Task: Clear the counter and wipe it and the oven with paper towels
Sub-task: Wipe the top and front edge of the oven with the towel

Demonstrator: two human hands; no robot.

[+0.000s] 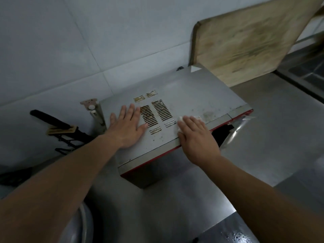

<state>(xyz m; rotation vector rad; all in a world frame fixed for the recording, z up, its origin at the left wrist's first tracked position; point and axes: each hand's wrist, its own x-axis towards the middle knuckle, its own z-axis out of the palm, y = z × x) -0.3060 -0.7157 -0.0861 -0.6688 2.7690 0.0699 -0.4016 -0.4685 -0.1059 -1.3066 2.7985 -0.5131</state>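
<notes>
We see the oven [184, 95] sitting on the steel counter [263, 130], its grey top facing us and its red-edged front toward five o'clock, with the door slightly ajar at the right end. Our left hand [127, 128] lies flat and open on the oven's top, fingers spread, just at nine o'clock of the rusty vent slots [155, 114]. Our right hand [196, 135] presses palm-down on a white paper towel [180, 120] near the front edge of the top, at three o'clock of the vents; only bits of the towel peek out past the fingers, at its eleven o'clock side. Brown stains [207, 114] mark the top just beyond the right hand at one o'clock. A worn cutting board [245, 42] leans against the tiled wall [52, 50] behind the oven at one o'clock. A dark rack [66, 130] stands at nine o'clock of the oven
</notes>
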